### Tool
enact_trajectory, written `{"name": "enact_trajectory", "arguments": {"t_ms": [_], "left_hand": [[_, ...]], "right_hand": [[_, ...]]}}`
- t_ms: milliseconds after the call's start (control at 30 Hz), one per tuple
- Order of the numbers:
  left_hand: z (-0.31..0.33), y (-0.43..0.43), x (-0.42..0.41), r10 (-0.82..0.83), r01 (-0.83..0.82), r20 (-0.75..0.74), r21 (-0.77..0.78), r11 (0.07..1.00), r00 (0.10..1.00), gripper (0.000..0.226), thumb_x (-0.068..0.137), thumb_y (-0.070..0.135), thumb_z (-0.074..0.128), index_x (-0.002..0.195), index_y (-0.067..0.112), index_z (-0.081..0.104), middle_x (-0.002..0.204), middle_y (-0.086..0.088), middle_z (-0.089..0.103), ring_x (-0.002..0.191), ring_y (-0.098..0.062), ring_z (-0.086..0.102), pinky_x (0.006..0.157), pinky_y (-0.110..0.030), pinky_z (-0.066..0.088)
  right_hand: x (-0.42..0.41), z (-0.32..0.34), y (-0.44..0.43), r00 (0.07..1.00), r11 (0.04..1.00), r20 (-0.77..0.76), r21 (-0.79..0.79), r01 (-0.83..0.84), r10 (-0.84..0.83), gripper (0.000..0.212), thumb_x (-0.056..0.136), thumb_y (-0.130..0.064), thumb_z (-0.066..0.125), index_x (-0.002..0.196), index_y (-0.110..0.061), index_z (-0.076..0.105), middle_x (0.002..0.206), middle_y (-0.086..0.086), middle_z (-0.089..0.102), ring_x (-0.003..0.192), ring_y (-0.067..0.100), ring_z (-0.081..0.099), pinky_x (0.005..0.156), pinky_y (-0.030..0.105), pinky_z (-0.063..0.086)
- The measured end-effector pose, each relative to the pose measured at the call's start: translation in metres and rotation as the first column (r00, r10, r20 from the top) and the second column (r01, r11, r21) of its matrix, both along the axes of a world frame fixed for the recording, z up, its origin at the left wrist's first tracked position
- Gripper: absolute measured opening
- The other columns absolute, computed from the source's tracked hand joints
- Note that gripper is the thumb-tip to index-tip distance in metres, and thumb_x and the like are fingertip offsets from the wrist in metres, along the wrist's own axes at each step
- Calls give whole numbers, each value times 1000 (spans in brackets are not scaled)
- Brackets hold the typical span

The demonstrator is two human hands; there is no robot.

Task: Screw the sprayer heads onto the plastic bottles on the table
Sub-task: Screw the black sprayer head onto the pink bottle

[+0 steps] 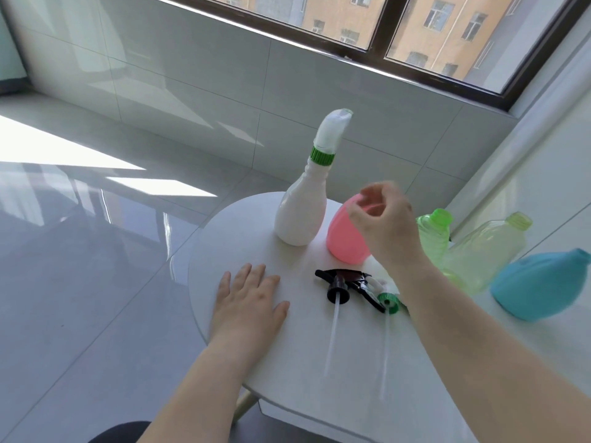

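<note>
A white bottle (299,212) stands upright on the round white table (287,362), with a white sprayer head (331,131) on a green collar at its top. Beside it to the right stands a pink bottle (343,238) with an open neck. My right hand (383,219) hovers over that neck, fingers loosely curled and blurred, holding nothing that I can see. My left hand (251,302) lies flat on the table, fingers spread. A black sprayer head (345,284) and a green-collared one (388,300) lie near the middle, tubes pointing toward me.
A clear green bottle (435,238) and a pale yellow-green bottle (486,247) stand at the right, partly behind my right forearm. A teal bottle (540,282) lies on its side at the far right. The table's left edge drops to a grey tiled floor.
</note>
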State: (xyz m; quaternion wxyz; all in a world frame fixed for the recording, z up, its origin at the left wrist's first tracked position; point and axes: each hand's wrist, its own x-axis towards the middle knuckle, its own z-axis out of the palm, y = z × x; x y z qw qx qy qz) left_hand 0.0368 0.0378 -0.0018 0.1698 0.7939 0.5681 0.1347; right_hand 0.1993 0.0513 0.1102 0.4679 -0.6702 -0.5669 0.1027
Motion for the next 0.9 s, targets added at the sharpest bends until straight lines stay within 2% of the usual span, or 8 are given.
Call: {"name": "enact_trajectory", "arguments": {"t_ms": [67, 133, 233, 367, 533, 733, 833, 900], "left_hand": [[2, -1, 0, 4, -4, 10, 6, 1000, 1000, 47, 92, 41, 28, 136, 27, 22, 153, 5, 10, 141, -14, 0, 113, -35, -7], [3, -3, 0, 4, -4, 12, 10, 1000, 1000, 46, 92, 41, 28, 136, 27, 23, 153, 5, 11, 141, -13, 1, 113, -34, -7], [2, -4, -1, 3, -3, 21, 15, 1000, 1000, 47, 91, 41, 29, 135, 27, 25, 153, 4, 14, 141, -13, 3, 113, -34, -6], [1, -5, -3, -9, 9, 29, 24, 1000, 1000, 47, 90, 43, 31, 135, 26, 27, 152, 4, 15, 140, -12, 4, 113, -33, -5], [-1, -3, -5, -10, 7, 65, 43, 999, 998, 47, 89, 42, 34, 133, 26, 30, 151, 4, 19, 140, -12, 6, 113, -32, -4], [-2, -3, -5, -4, 0, 74, 63, 998, 997, 46, 89, 43, 35, 132, 26, 32, 151, 4, 20, 140, -13, 8, 113, -32, -3], [-1, -4, -5, -1, -5, 81, 71, 997, 997, 46, 89, 42, 36, 132, 27, 33, 151, 4, 21, 140, -12, 9, 113, -32, -2], [0, -4, -5, -1, -5, 84, 76, 997, 996, 46, 89, 42, 36, 132, 27, 33, 150, 4, 21, 139, -12, 9, 113, -32, -2]], "right_hand": [[5, -13, -16, 995, 960, 98, -281, 14, 14, 12, 79, -19, 61, 86, -15, 51, 82, -2, 56, 76, 15, 51, 66, 18, 38], [6, -28, -24, 979, 870, 205, -484, 96, 6, 22, 79, -28, 61, 89, -10, 53, 92, 7, 60, 82, 21, 49, 70, 27, 35], [-4, -40, -25, 941, 794, 339, -571, 208, -3, 37, 77, -39, 59, 93, -8, 47, 99, 12, 58, 83, 26, 47, 67, 30, 35], [-15, -52, -20, 904, 694, 426, -660, 287, 32, 55, 74, -44, 60, 109, -7, 41, 114, 12, 56, 105, 32, 53, 72, 32, 36], [-14, -50, -20, 913, 672, 407, -685, 282, 32, 50, 71, -34, 64, 107, -5, 43, 105, 11, 58, 96, 30, 57, 65, 30, 38], [2, -34, -30, 986, 703, 161, -706, 85, 43, 22, 70, -20, 65, 65, -7, 48, 58, 5, 55, 46, 20, 53, 38, 19, 39], [15, -19, -42, 984, 798, -175, -591, -113, 10, 16, 73, -16, 67, 64, -7, 57, 62, 5, 61, 47, 15, 57, 37, 16, 41], [23, -11, -52, 900, 855, -436, -462, -236, 13, 9, 78, -12, 64, 72, -7, 59, 67, 4, 64, 48, 12, 60, 38, 15, 43]]}}
